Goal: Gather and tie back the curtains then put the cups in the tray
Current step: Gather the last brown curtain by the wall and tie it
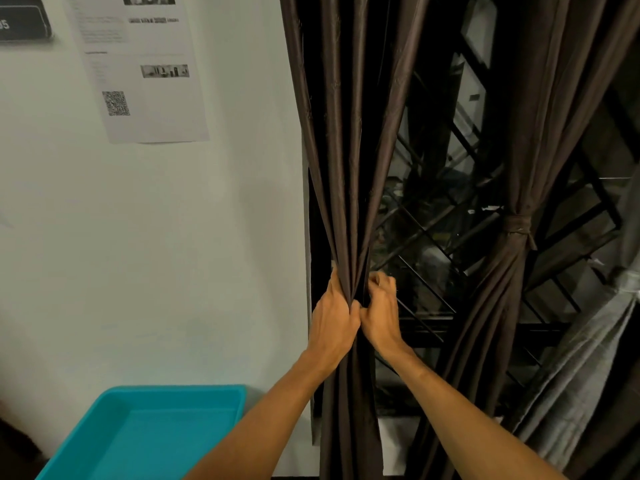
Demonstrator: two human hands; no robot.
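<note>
Both my hands meet in the middle of the frame, a little below centre, on the brown curtain (349, 168) that hangs down from the top edge. My left hand (334, 317) is wrapped round the gathered folds from the left, fingers curled behind the cloth and thumb in front, squeezing the pleats into a narrow bunch. My right hand (379, 306) is pressed up against it from the right, knuckles bent and fingers curled into the same bunch, the two thumbs touching. Below my grip the cloth falls straight to the bottom of the frame. In the right half a second brown curtain (516, 150) is already cinched at its waist by a fabric band (516, 225) of the same colour. Between the two curtains a black window grille (433, 237) with diagonal bars shows against the dark. A grey cloth (588, 358) hangs at the right edge. The teal tray (239, 407) sits at lower left, just beside my left forearm. On the white wall (173, 237), upper left, is a printed sheet (156, 109) with small photos and a QR code (116, 103); its text is too blurred to read. In the top left corner a dark sign (20, 22) shows a cut-off number ending in 5.
</note>
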